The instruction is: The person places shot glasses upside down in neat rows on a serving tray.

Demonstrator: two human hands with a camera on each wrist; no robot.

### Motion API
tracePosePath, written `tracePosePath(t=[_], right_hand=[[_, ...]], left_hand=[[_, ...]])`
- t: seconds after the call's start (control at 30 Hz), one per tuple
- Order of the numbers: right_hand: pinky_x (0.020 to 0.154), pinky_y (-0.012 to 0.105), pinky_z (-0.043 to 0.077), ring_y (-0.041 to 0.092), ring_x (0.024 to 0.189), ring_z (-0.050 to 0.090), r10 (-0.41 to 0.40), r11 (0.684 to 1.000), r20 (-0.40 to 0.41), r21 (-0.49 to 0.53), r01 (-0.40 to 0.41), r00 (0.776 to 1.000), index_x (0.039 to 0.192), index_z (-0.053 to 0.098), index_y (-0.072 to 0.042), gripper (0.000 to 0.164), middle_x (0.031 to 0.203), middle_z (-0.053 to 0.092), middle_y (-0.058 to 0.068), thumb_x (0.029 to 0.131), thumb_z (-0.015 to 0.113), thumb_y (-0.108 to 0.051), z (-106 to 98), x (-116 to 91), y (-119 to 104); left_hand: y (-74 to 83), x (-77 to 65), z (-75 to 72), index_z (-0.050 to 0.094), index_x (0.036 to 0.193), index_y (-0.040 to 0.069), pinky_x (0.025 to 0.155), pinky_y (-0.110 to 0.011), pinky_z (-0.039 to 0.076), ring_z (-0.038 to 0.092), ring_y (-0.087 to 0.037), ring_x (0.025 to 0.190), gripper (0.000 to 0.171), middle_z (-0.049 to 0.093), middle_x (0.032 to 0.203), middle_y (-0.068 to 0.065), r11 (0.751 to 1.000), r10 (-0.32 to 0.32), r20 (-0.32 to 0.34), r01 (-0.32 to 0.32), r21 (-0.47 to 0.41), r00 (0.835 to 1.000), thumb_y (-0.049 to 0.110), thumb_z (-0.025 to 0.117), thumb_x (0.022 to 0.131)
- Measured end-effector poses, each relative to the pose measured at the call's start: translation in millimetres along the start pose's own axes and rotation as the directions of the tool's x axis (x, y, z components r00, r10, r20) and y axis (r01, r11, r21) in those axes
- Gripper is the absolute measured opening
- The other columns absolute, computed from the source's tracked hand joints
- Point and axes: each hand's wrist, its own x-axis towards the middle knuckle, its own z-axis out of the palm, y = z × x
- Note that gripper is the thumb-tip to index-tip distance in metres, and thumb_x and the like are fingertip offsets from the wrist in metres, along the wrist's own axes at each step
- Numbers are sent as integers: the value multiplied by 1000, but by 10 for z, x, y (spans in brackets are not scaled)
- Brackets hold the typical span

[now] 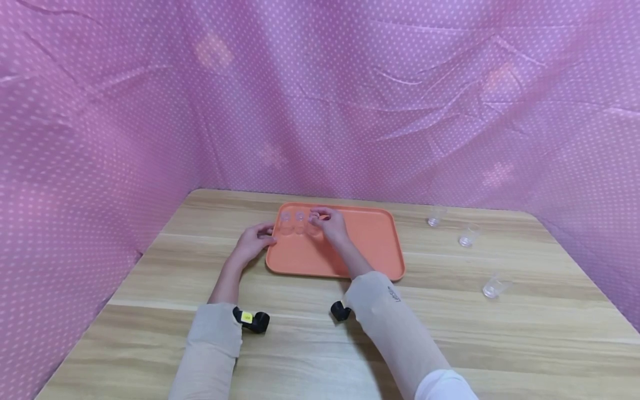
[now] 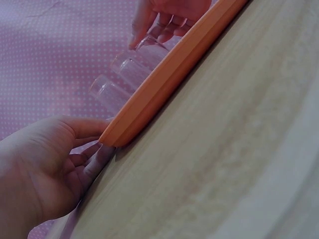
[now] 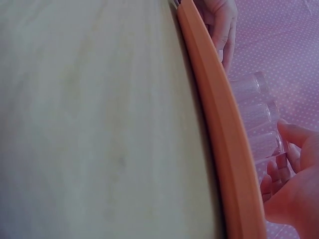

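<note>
An orange tray [image 1: 365, 239] lies on the wooden table. At its left edge my left hand [image 1: 252, 243] holds the rim between thumb and fingers. Inside the tray, along the left, clear glasses stand in a row with their thick bases up: one glass [image 1: 286, 223] nearest the left rim, a second glass [image 1: 300, 223] beside it, and a third glass [image 3: 265, 145] at the row's right end. My right hand [image 1: 331, 225] pinches this third glass near its upturned base, thumb and fingers on opposite sides.
To the right of the tray, three more clear glasses stand upright on the table [image 1: 425, 344]: a far glass [image 1: 435, 218], a middle glass [image 1: 468, 236] and a near glass [image 1: 494, 286]. A pink dotted curtain [image 1: 320, 111] hangs behind and at both sides.
</note>
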Motion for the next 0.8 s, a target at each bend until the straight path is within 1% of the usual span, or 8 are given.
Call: tracePosePath(t=[0.17,0.3,0.4,0.47,0.6,0.67,0.7,0.8], right_hand=[[58,19,40,14,73,47,-12,999,28,-36,13,1000,108,64,2,32,96,61,10,79,71,-7,-36,0,-10],[66,25,41,20,85,48,-15,998,66,-61,19,998,117,60,1,41,110,57,14,80,71,-14,-123,-29,-84],[69,28,42,21,90,47,-15,998,83,-60,20,996,119,58,-1,42,117,55,15,81,70,-15,-222,-81,-174],[71,31,43,21,90,47,-21,999,81,-39,25,996,118,59,-2,40,118,54,16,81,69,-12,-297,-146,-277],[70,30,45,24,92,49,-59,998,44,-8,59,997,113,62,-5,35,113,57,11,79,71,-11,-468,-206,-360],[72,31,45,27,96,48,-73,997,31,0,73,997,113,62,-4,36,111,57,8,79,71,-12,-574,-233,-392],[70,29,45,25,96,49,-85,996,22,-6,85,996,113,62,-5,37,111,57,7,79,72,-14,-627,-225,-364],[71,30,44,22,96,48,-92,995,11,-24,92,996,116,61,-4,40,113,55,8,79,72,-16,-806,-285,-416]], left_hand=[[-7,2,-1,44,131,-7,92,-37,43,52,-32,106,49,55,115,-23,1000,-11,1,11,5,1000,0,59,85],[-8,-3,-6,44,131,-6,91,-37,43,52,-32,106,49,55,116,-23,1000,-8,1,8,1,1000,0,60,84],[-18,-5,-1,44,130,-7,91,-37,43,53,-32,106,50,55,115,-23,1000,0,1,0,-13,1000,0,60,84],[-26,-5,0,44,130,-8,91,-37,44,53,-33,106,50,55,115,-24,1000,7,2,-7,-18,1000,0,59,84],[-46,4,2,44,129,-10,91,-38,43,53,-34,105,49,55,114,-25,999,30,1,-30,-15,1000,-1,59,84],[-49,10,4,44,129,-10,92,-38,42,53,-34,105,48,55,114,-25,999,34,1,-34,-18,999,-1,59,84],[-52,15,4,44,129,-10,92,-38,42,53,-34,105,48,55,114,-26,999,38,1,-38,-21,999,-1,59,84],[-48,22,5,45,128,-10,91,-37,43,53,-34,104,48,55,114,-26,999,39,2,-39,-31,999,-2,60,84]])
